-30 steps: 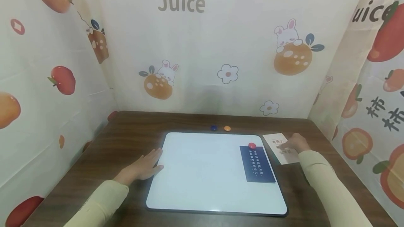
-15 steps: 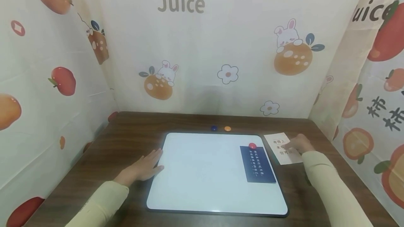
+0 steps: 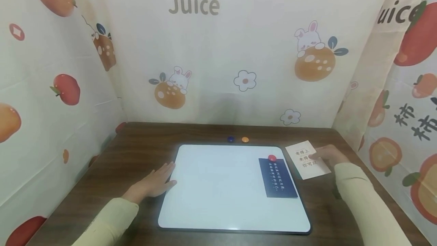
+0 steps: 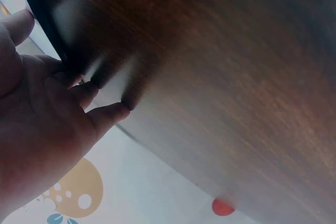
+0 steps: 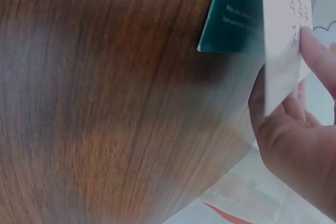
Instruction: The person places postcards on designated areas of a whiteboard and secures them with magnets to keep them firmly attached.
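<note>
One whiteboard (image 3: pixel 218 189) lies flat on the brown table (image 3: pixel 143 143) — the landmark here. Left hand (image 3: pixel 155 182) rests flat, fingers straight, on the table touching the whiteboard's left edge, grasping nothing. Right hand (image 3: pixel 329 155), just off the whiteboard's right edge, pinches a white card (image 3: pixel 307 160). A dark blue card (image 3: pixel 277 178) sits on the whiteboard's right part under a red magnet (image 3: pixel 272 158). Blue magnet (image 3: pixel 231 139) and orange magnet (image 3: pixel 245 139) lie just beyond its far edge.

Head cam: high, looks forward and down, takes in the whole tabletop (image 3: pixel 143 143) and back curtain. Left wrist cam: very close, tilted, left hand (image 4: pixel 42 129) at whiteboard (image 3: pixel 218 185) edge. Right wrist cam: close, tilted, right hand (image 5: pixel 294 140) with white card (image 5: pixel 283 30). All share the wood surface.
</note>
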`<state>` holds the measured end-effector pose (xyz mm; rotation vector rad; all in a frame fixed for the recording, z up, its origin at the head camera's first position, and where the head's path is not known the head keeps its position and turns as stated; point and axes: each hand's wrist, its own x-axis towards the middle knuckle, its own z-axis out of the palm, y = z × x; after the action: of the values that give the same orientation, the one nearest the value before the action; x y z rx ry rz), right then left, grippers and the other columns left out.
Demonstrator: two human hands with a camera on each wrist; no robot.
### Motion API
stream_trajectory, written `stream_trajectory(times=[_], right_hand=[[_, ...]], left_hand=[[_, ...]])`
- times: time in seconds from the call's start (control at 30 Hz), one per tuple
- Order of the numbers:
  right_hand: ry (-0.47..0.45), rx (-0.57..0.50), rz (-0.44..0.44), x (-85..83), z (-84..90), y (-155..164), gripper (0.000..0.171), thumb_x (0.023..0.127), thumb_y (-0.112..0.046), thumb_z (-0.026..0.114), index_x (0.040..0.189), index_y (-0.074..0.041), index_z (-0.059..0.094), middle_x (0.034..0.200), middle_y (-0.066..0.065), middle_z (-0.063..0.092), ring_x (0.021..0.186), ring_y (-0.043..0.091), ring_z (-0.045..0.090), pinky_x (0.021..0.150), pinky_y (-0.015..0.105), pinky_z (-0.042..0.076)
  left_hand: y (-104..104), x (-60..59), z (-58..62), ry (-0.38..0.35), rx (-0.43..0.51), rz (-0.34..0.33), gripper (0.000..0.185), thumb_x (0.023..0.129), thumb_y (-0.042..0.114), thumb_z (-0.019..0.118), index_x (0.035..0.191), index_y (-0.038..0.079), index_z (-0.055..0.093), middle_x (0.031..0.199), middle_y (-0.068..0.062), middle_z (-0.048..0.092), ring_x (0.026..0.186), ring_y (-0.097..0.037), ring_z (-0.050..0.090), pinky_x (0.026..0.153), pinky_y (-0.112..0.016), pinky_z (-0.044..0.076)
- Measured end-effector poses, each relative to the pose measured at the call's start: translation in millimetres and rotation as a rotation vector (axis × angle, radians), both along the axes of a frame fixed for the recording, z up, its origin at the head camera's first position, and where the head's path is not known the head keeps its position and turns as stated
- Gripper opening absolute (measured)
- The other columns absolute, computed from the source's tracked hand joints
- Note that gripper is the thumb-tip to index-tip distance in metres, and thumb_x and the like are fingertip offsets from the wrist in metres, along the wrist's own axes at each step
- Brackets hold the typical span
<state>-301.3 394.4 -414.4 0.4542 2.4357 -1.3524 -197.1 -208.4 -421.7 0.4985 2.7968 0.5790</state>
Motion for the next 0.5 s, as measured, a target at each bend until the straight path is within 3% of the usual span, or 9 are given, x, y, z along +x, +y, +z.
stream_trajectory(times=[0.2, 0.5], right_hand=[[-0.011, -0.035, 0.045, 15.2, 13.1, -2.3, 0.068, 0.091, -0.026, 0.065, 0.136, 0.014, 0.035, 0.083, 0.007, 0.068, 0.076, 0.025, 0.069, 0.069, 0.037, 0.055], [-0.046, 0.032, 0.113, 25.6, 20.8, -3.7, 0.085, 0.090, -0.046, 0.062, 0.142, 0.011, 0.028, 0.100, 0.010, 0.064, 0.084, 0.023, 0.065, 0.074, 0.041, 0.051]], left_hand=[[0.7, 0.7, 0.8, -0.005, 0.010, 0.001, 0.069, 0.099, 0.034, 0.049, 0.149, -0.005, 0.020, 0.155, -0.024, 0.016, 0.141, -0.043, 0.010, 0.108, -0.065, 0.008], [-1.6, 0.7, -0.1, 0.001, 0.004, 0.000, 0.069, 0.099, 0.034, 0.048, 0.149, -0.003, 0.020, 0.155, -0.023, 0.016, 0.142, -0.042, 0.009, 0.108, -0.064, 0.008]])
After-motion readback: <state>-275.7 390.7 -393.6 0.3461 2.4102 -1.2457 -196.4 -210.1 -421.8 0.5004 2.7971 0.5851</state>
